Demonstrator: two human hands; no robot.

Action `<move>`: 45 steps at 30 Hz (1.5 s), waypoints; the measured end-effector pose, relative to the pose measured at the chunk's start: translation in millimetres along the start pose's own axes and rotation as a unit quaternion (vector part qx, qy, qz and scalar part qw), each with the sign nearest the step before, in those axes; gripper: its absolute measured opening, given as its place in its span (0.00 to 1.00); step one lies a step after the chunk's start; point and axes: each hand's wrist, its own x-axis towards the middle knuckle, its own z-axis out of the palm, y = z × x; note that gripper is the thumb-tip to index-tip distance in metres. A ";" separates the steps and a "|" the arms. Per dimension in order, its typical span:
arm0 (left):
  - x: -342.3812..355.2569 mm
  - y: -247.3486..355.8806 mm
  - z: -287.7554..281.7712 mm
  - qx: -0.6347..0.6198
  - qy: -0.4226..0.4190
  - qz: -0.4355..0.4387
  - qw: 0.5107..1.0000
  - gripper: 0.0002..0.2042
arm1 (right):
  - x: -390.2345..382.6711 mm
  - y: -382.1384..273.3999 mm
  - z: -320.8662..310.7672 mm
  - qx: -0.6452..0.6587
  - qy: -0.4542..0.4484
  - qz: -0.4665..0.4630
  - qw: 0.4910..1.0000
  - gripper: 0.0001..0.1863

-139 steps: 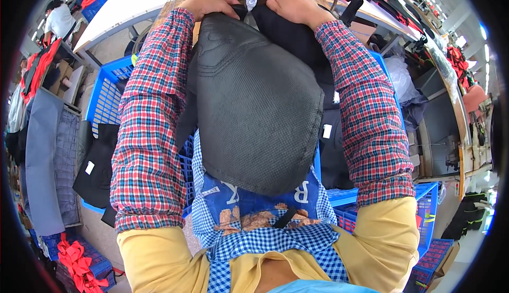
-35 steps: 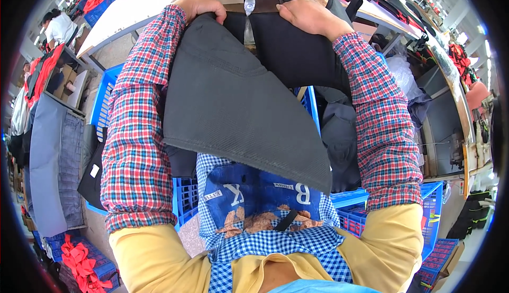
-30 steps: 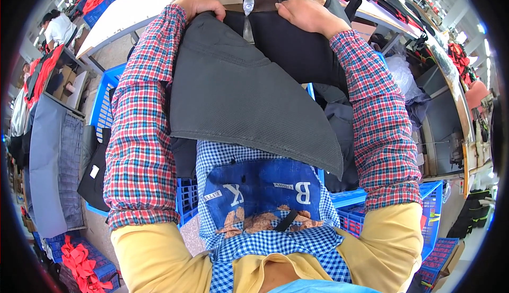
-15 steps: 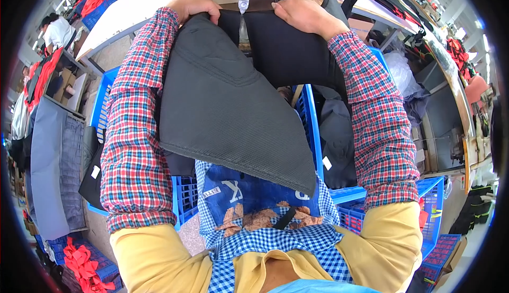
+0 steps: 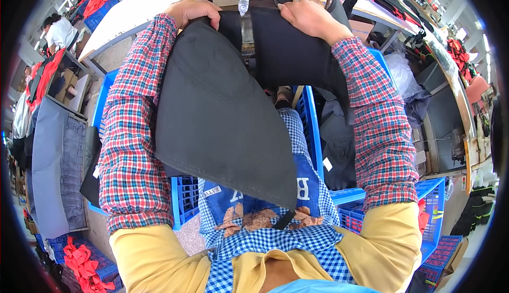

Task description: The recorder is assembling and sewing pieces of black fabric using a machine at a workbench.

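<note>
My left hand [image 5: 195, 13] is closed over the top edge of a dark grey-black fabric panel [image 5: 217, 118], which hangs from it toward my lap. On the other side, my right hand [image 5: 313, 18] grips the black fabric [image 5: 297, 54] along its upper edge, thumb on top and the other fingers mostly hidden. Between my hands stands a machine [image 5: 245, 28] with a narrow metal post and a clear plastic-looking piece [image 5: 244, 4] above it. Fabric lies on both sides of the post. Whether both hands hold one joined piece, I cannot tell.
Blue plastic crates [image 5: 308, 123] stand around my legs, some with black pieces in them. A white table [image 5: 127, 20] lies beyond my left arm. Red strips [image 5: 85, 264] fill a crate at lower left. Another person [image 5: 61, 32] is at the far left.
The hanging panel's lower corner has swung left and downward, uncovering more of my apron and a foot. Both hands have shifted only slightly and keep hold of the fabric.
</note>
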 end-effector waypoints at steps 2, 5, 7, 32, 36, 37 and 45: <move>-15.1 7.3 5.8 -0.008 -0.043 -0.016 0.999 0.20 | -13.7 13.8 -11.7 -0.044 0.000 -0.003 0.999 0.20; -47.3 10.7 19.0 -0.002 -0.067 -0.003 0.998 0.23 | -52.3 52.0 -69.4 -0.179 -0.070 0.123 0.974 0.20; -72.4 12.3 35.4 0.070 0.021 0.063 0.995 0.20 | -69.5 56.5 -98.3 -0.284 -0.010 0.146 0.948 0.20; -212.9 49.3 156.3 0.194 -0.164 0.246 0.935 0.23 | -200.0 -77.1 -179.0 0.032 0.002 0.073 0.997 0.37; -202.2 55.5 174.3 0.149 -0.172 0.278 0.933 0.26 | -185.9 -140.1 -104.1 0.376 -0.180 0.018 0.909 0.34; -198.4 54.7 166.9 0.164 -0.223 0.189 0.942 0.26 | -175.2 -149.5 -88.9 0.417 -0.222 0.036 0.880 0.27; -176.8 19.9 116.7 0.272 -0.161 0.186 0.930 0.27 | -128.4 -122.0 -73.7 0.186 -0.030 -0.007 0.982 0.26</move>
